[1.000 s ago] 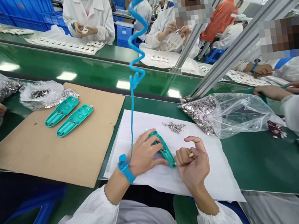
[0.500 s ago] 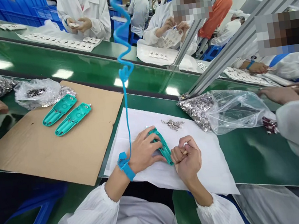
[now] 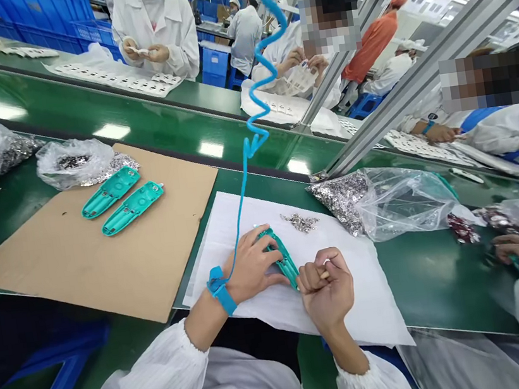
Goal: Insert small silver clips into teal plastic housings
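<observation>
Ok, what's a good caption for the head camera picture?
Left hand on a teal shell, right hand close by, over white paper.

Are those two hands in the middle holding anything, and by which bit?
The left hand holds a green plastic shell, fingers over its far half. The right hand is curled; what it holds, if anything, can't be told.

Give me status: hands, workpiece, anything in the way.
Left hand gripping teal shell on white sheet. Right hand curled at its near end, contents unclear. Blue cord above left wristband, off the shell.
</observation>
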The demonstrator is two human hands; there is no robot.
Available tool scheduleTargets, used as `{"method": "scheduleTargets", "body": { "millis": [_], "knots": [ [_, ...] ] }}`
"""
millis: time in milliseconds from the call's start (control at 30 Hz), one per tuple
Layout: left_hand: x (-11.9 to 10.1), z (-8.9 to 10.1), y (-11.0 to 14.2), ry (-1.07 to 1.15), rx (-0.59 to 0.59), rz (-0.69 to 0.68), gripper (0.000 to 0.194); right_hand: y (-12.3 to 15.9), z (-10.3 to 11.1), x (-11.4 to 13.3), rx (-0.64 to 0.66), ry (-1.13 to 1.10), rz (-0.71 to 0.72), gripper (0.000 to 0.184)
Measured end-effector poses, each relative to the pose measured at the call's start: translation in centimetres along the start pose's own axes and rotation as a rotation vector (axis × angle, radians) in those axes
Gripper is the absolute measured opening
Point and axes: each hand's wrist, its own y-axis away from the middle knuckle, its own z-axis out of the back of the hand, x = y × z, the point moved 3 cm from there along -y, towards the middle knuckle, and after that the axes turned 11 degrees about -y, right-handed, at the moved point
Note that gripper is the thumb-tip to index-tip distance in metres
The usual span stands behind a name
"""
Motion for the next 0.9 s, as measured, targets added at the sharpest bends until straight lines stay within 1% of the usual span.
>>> {"method": "scheduleTargets", "body": {
  "millis": [267, 400, 500, 567, 600, 633, 700, 767, 800, 833, 900],
  "knots": [
    [-0.1, 0.2, 0.0, -0.019, 0.009, -0.014, 0.034, -0.1, 0.3, -0.8, -0.044, 0.028, -0.058, 0.018],
    [-0.1, 0.3, -0.1, -0.028, 0.015, -0.013, 0.033, 0.1, 0.0, -1.2, -0.022, 0.06, -0.087, 0.019],
    [-0.1, 0.1, 0.0, -0.034, 0.011, -0.019, 0.036, 0.2, 0.1, -0.5, 0.004, 0.043, -0.028, 0.021],
    [-0.2, 0.0, 0.1, -0.039, 0.008, -0.016, 0.038, 0.1, 0.6, 0.5, -0.025, 0.056, 0.02, 0.024],
    [-0.2, -0.1, 0.1, -0.041, 0.006, -0.01, 0.039, 0.1, 0.8, 1.1, -0.044, 0.125, 0.029, 0.027],
    [-0.2, -0.1, 0.1, -0.044, 0.005, -0.006, 0.039, 0.1, 0.9, 1.7, -0.052, 0.262, 0.022, 0.029],
    [-0.3, 0.0, 0.1, -0.048, 0.003, -0.003, 0.036, 0.2, 0.6, 2.7, -0.01, 0.699, -0.006, 0.031],
    [-0.5, 0.1, 0.1, -0.048, 0.005, -0.006, 0.026, 0.2, -0.3, 3.2, 0.097, 1.173, -0.034, 0.033],
    [-0.6, 0.2, 0.0, -0.046, 0.006, -0.008, 0.022, 0.1, -0.8, 3.2, 0.155, 1.351, -0.055, 0.036],
    [-0.6, 0.4, 0.0, -0.044, 0.006, -0.008, 0.023, 0.1, -1.3, 3.0, 0.204, 1.478, -0.081, 0.036],
    [-0.7, 0.6, -0.1, -0.033, 0.002, -0.009, 0.032, -0.3, -1.9, 2.6, 0.259, 1.622, -0.158, 0.033]
  ]
}}
